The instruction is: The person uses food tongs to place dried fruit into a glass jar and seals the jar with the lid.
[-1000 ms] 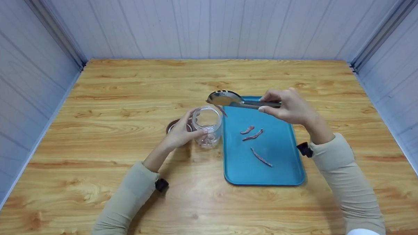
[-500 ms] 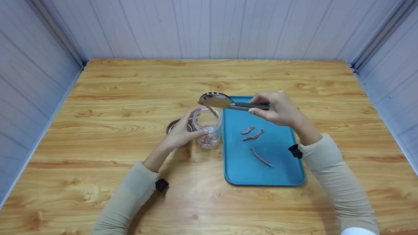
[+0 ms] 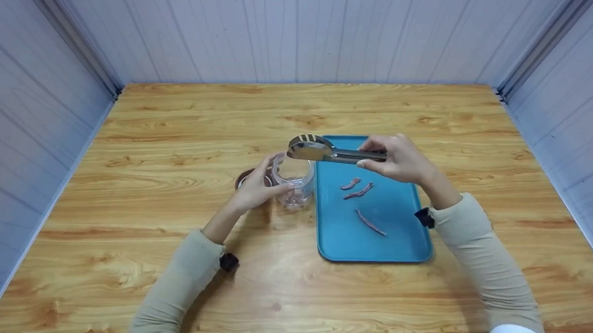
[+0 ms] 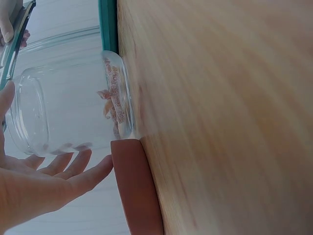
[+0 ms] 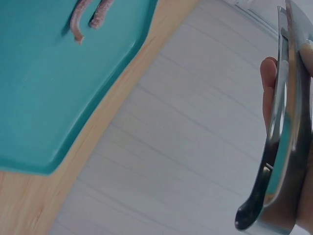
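My left hand (image 3: 258,187) grips a clear plastic jar (image 4: 73,107) by its side, thumb in front and fingers behind. Several reddish, powdery strips (image 4: 115,95) lie at the bottom of the jar. Metal food tongs (image 3: 353,155) are pinched in my right hand (image 3: 400,160), their broad slotted head just over the jar's mouth. No strip shows hanging from the tongs. Beside the jar is a blue-green tray (image 3: 378,250) bearing three more strips, the longest strip (image 3: 370,223) nearest the front.
A brown lid (image 4: 134,186) rests on the table behind my left hand, close to the jar's base. The wooden table (image 3: 108,291) is bounded by pale panel walls (image 3: 292,33) at the back and sides.
The tongs moved left over the jar, then slightly back to the right and tipped. The strip that hung from their head is gone from it. Left hand and jar stay put.
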Demonstrator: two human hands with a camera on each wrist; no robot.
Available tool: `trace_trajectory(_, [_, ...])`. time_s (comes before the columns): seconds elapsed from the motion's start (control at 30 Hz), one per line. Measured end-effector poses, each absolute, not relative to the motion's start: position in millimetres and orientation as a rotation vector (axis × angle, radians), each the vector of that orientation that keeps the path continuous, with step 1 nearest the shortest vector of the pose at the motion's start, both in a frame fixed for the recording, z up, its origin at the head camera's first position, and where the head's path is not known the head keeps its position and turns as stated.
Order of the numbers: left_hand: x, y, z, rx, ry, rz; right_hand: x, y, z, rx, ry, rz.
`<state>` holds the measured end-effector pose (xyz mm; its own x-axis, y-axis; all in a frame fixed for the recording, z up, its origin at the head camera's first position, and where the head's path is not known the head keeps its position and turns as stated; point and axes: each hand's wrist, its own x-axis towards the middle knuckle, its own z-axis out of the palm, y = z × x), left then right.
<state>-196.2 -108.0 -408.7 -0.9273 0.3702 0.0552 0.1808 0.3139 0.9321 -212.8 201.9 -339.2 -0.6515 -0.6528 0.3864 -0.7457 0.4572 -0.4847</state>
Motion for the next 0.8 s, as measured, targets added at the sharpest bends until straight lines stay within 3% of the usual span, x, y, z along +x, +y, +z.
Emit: trace_trajectory(0.8, [-195.6,-107.9,-408.2,0.525,2.433,1.647,-178.2,283.8,-350.7,1.036,-2.740,0.835])
